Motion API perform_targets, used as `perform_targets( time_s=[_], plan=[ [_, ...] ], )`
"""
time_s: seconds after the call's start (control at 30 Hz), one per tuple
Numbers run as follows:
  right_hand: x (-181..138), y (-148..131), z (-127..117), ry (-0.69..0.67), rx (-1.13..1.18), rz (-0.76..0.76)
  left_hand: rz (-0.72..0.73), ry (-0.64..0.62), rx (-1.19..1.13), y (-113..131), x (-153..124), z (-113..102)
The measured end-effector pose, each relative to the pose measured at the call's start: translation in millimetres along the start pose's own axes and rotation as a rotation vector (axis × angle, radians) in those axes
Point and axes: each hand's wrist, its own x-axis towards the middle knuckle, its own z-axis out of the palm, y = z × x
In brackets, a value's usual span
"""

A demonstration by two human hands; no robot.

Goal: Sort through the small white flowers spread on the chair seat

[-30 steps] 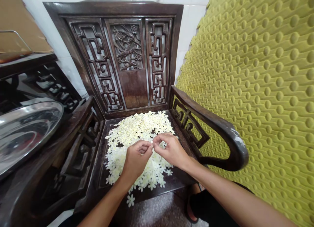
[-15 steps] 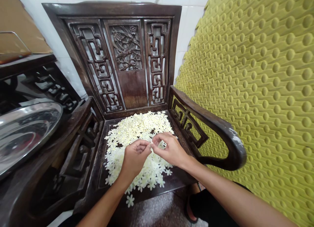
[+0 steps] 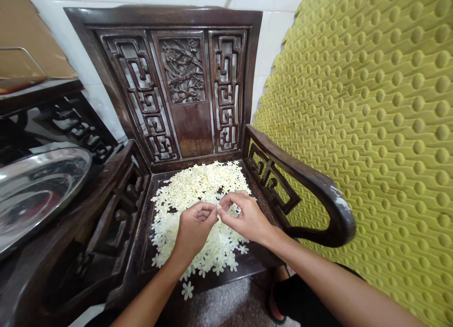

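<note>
In the head view, the left hand (image 3: 196,225) and the right hand (image 3: 247,216) meet above the seat of a dark wooden chair (image 3: 193,124). Each has its thumb and forefinger pinched together, and between the touching fingertips is a small white piece (image 3: 218,207), mostly hidden, so its exact shape cannot be told. The other fingers of both hands are curled in.

Beneath and around the hands, the seat (image 3: 256,261) carries many small loose flowers. Toward the backrest lies a heap of yellowish flowers (image 3: 205,178); nearer the person, partly behind the left hand, spreads a heap of whiter flowers (image 3: 170,235). A single flower (image 3: 187,290) sits apart from these, at the front edge of the seat.

The backrest has openwork scrolls either side of a carved panel (image 3: 184,70). Beside the chair's left armrest is a shiny metal tray (image 3: 72,176); beyond the right armrest stands a yellow studded sheet (image 3: 354,110). White tiles (image 3: 272,39) show behind.
</note>
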Motion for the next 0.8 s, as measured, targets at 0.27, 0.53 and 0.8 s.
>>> perform_targets(
  time_s=[0.27, 0.53, 0.8],
  plan=[
    [1, 6, 5, -0.008, -0.032, 0.036, 0.001, -0.01, -0.03, 0, 1, 1],
    [3, 7, 0, -0.017, 0.124, 0.095, -0.128, -0.009, -0.189, 8, 4, -1],
    [6, 10, -6, 0.134, -0.111, 0.092, -0.157, 0.023, -0.292, 5, 6, -7]
  ],
)
